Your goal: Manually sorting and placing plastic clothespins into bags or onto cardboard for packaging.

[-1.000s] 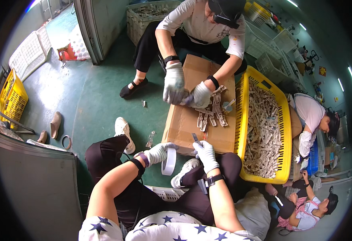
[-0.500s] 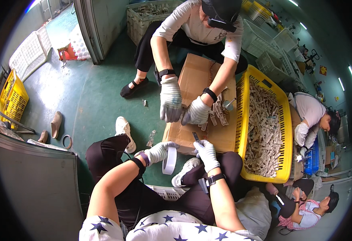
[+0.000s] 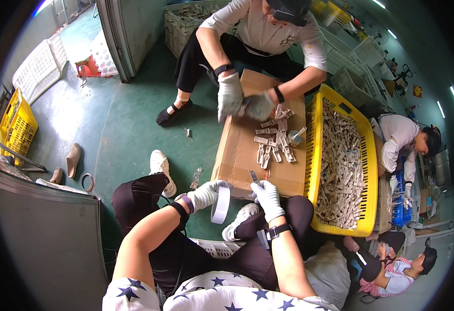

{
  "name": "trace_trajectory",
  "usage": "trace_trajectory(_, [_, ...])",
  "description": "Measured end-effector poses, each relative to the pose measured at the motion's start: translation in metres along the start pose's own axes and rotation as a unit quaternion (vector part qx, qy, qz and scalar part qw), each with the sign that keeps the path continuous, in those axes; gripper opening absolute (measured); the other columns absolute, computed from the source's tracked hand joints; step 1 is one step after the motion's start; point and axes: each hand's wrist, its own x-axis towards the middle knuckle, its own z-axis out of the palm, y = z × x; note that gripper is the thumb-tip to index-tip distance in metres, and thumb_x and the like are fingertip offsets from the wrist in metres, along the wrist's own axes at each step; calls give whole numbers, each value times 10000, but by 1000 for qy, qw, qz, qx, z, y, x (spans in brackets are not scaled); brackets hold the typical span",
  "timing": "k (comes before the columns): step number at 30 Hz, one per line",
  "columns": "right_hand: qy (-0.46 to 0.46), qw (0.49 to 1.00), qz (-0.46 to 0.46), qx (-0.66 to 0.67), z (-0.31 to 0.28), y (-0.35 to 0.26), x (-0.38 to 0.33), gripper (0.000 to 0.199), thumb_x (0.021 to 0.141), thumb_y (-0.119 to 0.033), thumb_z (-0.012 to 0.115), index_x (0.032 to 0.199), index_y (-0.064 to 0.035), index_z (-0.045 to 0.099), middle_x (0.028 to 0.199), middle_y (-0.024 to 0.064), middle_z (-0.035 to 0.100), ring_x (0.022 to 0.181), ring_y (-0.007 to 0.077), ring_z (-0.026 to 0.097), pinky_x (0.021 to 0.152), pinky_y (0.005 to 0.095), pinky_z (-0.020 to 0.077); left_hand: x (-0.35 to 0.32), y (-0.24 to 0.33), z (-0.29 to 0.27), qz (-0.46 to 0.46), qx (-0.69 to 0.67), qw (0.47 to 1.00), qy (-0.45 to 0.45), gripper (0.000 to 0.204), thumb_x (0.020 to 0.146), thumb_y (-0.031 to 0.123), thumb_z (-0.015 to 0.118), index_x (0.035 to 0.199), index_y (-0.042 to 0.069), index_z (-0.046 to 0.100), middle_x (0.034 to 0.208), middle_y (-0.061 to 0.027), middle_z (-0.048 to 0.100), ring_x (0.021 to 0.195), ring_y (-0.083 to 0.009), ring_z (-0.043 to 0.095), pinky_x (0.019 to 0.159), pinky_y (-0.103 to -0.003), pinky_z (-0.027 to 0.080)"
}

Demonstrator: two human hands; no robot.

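My left hand (image 3: 205, 196), in a white striped glove, is closed on the rim of a roll of white tape (image 3: 220, 205), which hangs beside the near edge of a cardboard box (image 3: 232, 150). A small dark flat strip (image 3: 254, 177), perhaps a blade, sticks up from the pinched fingers of my gloved right hand (image 3: 267, 199), over that same near edge. Several pale clips (image 3: 272, 145) lie loose on the box top. Across the box, a co-worker's gloved hands (image 3: 242, 103) meet above its far left part; motion blurs them, and what they hold is unclear.
A yellow basket (image 3: 370, 181) full of pale clips stands against the box's right side. Behind the co-worker is a crate (image 3: 177, 31). Shoes (image 3: 73, 159) and a tape ring (image 3: 87, 182) lie on the floor at left. Other people sit at right, near a blue basket (image 3: 402, 205).
The co-worker's hands have moved back from the near part of the box, uncovering more clips, and are now together. My hands have hardly moved; the tape roll has turned slightly.
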Motion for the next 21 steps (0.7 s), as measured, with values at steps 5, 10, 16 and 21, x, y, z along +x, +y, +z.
trace_trajectory(5, [-2, 1000, 3, -7, 1, -2, -1, 169, 896, -191, 651, 908, -24, 624, 657, 17, 605, 484, 78, 488, 477, 248, 406, -3, -1, 0, -43, 6, 999, -9, 301, 864, -52, 653, 1137, 73, 630, 1087, -7, 661, 1015, -122, 599, 908, -283, 495])
trace_trajectory(10, [-29, 989, -67, -129, -5, 10, 5, 198, 900, -226, 630, 959, -39, 609, 664, 79, 620, 570, 197, 599, 569, 360, 489, -4, 2, 1, 0, 29, 1000, 3, 302, 859, -65, 647, 1132, 63, 641, 1091, -25, 678, 1004, -128, 613, 911, -286, 497])
trace_trajectory(16, [-48, 917, -203, -341, 16, -37, -16, 226, 914, -248, 554, 1056, -74, 583, 912, 191, 666, 876, 411, 636, 738, 493, 503, -15, 21, 5, -42, 75, 996, 14, 448, 812, -181, 531, 1174, 61, 634, 1084, -43, 680, 992, -140, 619, 897, -300, 498])
trace_trajectory(21, [-67, 841, -289, -452, 25, -50, -9, 214, 906, -248, 560, 1072, -115, 589, 926, 178, 660, 865, 386, 635, 739, 480, 497, -24, 42, 11, -77, 52, 996, 1, 622, 720, -201, 406, 1239, 73, 613, 1061, -48, 678, 981, -165, 626, 894, -303, 491])
